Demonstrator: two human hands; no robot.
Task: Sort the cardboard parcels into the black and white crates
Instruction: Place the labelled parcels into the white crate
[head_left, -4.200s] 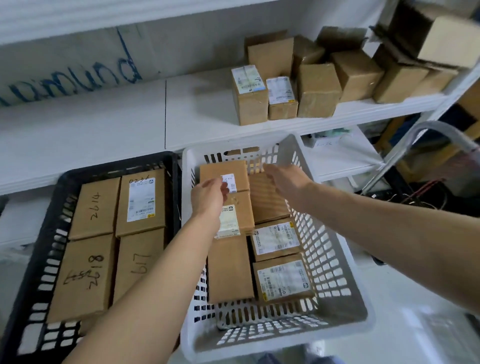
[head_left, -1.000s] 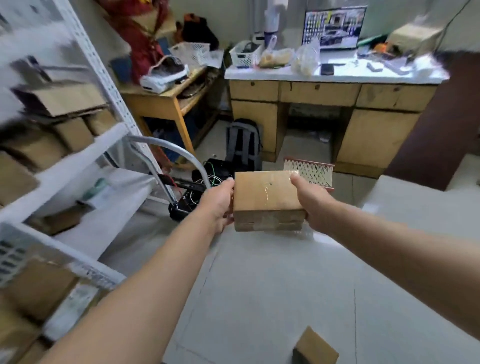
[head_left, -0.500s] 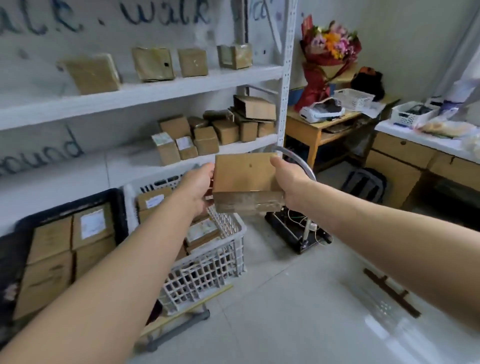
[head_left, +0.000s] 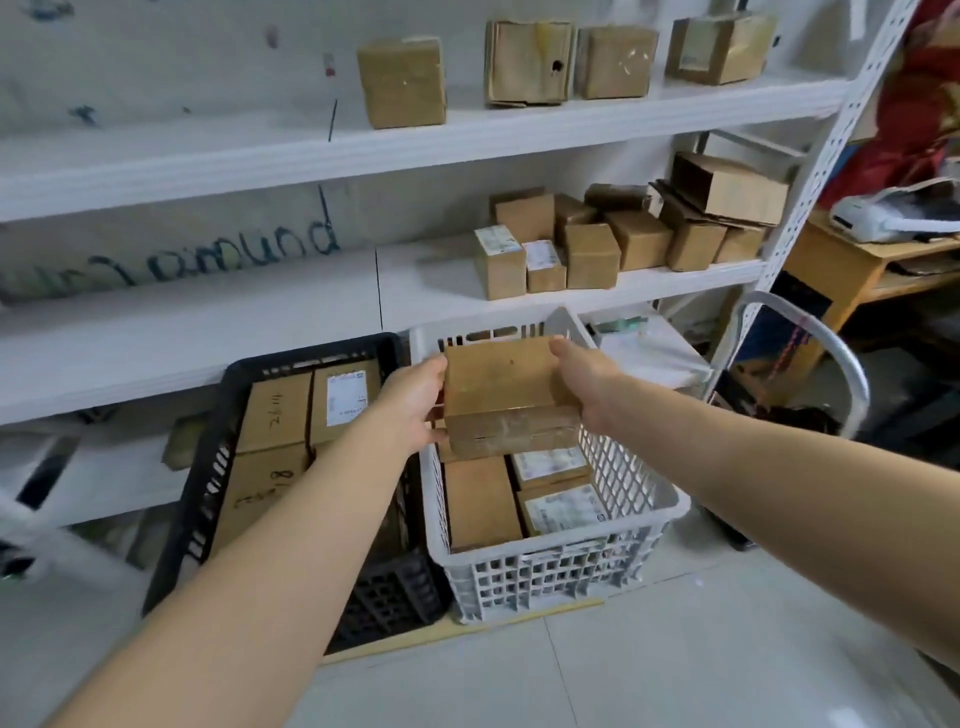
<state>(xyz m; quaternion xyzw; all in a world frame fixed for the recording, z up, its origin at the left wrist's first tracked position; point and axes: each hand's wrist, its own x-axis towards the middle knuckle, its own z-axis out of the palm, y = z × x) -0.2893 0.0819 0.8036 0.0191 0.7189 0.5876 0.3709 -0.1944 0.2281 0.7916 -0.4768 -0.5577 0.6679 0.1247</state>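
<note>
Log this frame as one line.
phase: carrying | left grip + right grip: hold cardboard parcel | position: over white crate, unreleased | black crate: parcels inside

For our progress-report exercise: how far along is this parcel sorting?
Done: sorted parcels already lie in the black crate and the white crate. In hand: the left hand and right hand hold one cardboard parcel above the white crate. Left: setting it down; the shelf boxes may also need sorting.

Parcels (head_left: 480, 504) across the white crate (head_left: 566, 577) floor; free room only above
</note>
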